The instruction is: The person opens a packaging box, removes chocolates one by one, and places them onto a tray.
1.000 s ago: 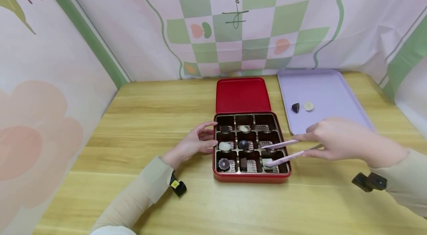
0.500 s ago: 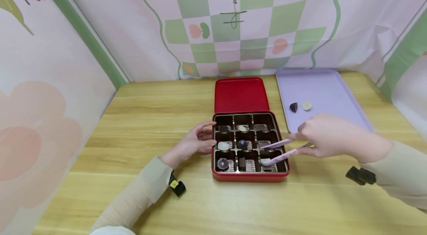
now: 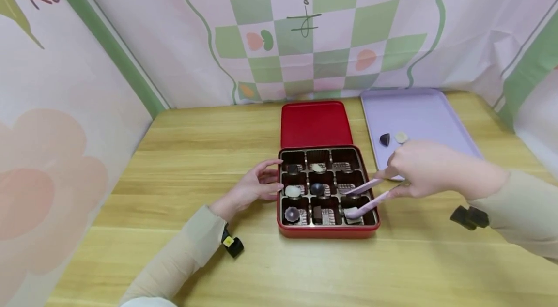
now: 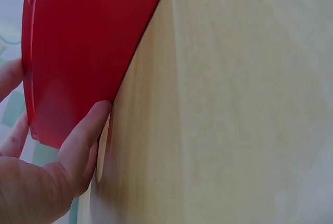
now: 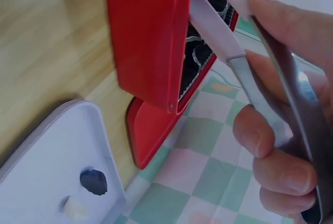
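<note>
In the head view, an open red tin (image 3: 329, 232) with a dark divided insert holds chocolates. My left hand (image 3: 250, 186) rests its fingertips and thumb against the tin's left side; the left wrist view has the thumb low on the red wall (image 4: 88, 52). My right hand (image 3: 423, 169) grips a pair of tongs (image 3: 370, 204), metal at the handle with pale pink tips. The tongs' arms stand apart. One tip is at a white chocolate (image 3: 350, 215) in the front right compartment, the other over the middle right one. A dark round chocolate (image 3: 317, 189) sits in the centre.
Behind the tin lies its red lid (image 3: 316, 124). A lilac tray (image 3: 418, 108) at the back right bears a dark chocolate (image 3: 385, 139) and a white chocolate (image 3: 401, 137). A printed curtain (image 3: 331, 31) hangs along the wooden table's back edge.
My right hand has shifted a little to the left and away from me, with the tongs' tips staying over the same compartments. The left hand keeps its place on the tin.
</note>
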Demonstrator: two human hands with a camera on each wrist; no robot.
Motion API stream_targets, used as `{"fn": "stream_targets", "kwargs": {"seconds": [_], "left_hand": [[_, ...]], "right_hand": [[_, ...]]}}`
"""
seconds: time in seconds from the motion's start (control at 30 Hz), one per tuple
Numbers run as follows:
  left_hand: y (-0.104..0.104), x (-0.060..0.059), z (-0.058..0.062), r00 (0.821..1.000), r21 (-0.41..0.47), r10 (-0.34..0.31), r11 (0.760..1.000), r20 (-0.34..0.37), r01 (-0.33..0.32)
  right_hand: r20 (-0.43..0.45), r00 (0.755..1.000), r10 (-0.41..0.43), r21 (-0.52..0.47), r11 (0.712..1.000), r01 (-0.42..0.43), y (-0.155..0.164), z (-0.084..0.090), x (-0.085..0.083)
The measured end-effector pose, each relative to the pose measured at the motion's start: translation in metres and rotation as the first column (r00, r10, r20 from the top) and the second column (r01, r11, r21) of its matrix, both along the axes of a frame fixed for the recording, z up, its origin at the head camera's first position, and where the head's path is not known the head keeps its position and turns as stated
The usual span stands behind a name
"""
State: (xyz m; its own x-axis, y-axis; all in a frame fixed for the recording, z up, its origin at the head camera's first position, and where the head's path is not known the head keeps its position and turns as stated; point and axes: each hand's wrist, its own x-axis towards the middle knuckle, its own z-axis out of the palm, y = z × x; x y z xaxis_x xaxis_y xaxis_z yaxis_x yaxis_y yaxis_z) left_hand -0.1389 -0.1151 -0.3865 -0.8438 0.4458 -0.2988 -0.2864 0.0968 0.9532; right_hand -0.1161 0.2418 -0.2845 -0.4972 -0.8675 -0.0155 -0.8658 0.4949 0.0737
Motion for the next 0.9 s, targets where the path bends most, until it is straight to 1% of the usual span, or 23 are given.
{"fn": "stream_targets", "kwargs": {"seconds": [0.1,0.3,0.4,0.5,0.63,0.77,0.9], "left_hand": [[0.001,0.0,0.0,1.0,0.001,-0.001,1.0,0.0,0.001],[0.0,0.0,-0.002,1.0,0.005,-0.004,1.0,-0.012,0.004],[0.0,-0.001,-0.002,1.0,0.004,-0.006,1.0,-0.01,0.006],[-0.001,0.0,-0.001,1.0,0.002,-0.009,1.0,-0.012,0.009],[-0.001,0.0,-0.001,1.0,0.001,-0.006,1.0,-0.01,0.006],[0.0,0.0,-0.001,1.0,0.0,-0.002,1.0,0.001,0.002],[-0.001,0.0,0.001,1.0,0.0,-0.003,1.0,0.006,0.003]], "right_hand": [[0.013,1.0,-0.021,0.015,1.0,0.021,-0.001,0.003,-0.001],[0.077,0.989,-0.13,0.07,0.99,0.124,-0.008,0.007,-0.003],[0.099,0.983,-0.153,0.074,0.987,0.146,-0.01,0.007,-0.004],[0.09,0.985,-0.145,0.073,0.988,0.139,-0.01,0.006,-0.006],[0.057,0.994,-0.089,0.032,0.996,0.087,-0.007,0.003,-0.01],[0.041,0.998,-0.047,-0.02,0.999,0.048,0.001,-0.002,-0.014],[0.027,0.998,-0.061,-0.031,0.998,0.062,0.008,-0.003,-0.013]]}}
